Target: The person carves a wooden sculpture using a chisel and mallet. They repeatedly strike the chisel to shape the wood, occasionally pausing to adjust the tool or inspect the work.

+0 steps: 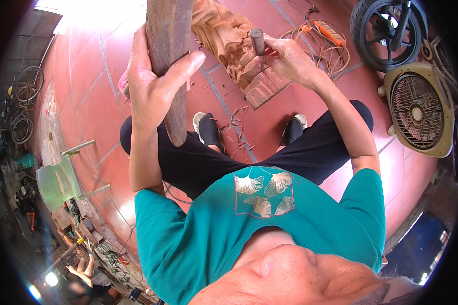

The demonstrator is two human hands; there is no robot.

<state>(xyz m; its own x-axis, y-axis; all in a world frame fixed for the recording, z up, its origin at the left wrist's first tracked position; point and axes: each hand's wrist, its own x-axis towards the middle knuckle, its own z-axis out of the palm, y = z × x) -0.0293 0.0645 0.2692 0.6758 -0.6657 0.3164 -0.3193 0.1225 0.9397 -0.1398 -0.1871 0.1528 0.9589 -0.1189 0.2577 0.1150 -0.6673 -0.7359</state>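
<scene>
A long, thick wooden mallet, club-like and narrowing to a rounded end near my left knee, is wrapped in my left hand. My right hand pinches a chisel by its wooden handle, holding it upright. Its blade is mostly hidden by my fingers and points down at a reddish-brown wood carving; whether the tip touches the wood I cannot tell. The carving lies on the floor in front of my feet, deeply cut with folds, with a squarer block-like end nearest me.
Wood shavings litter the red tiled floor between my shoes. An orange power strip with tangled cords lies right of the carving. Further right stand a box fan and a motorbike wheel. A green chair stands left; another person is lower left.
</scene>
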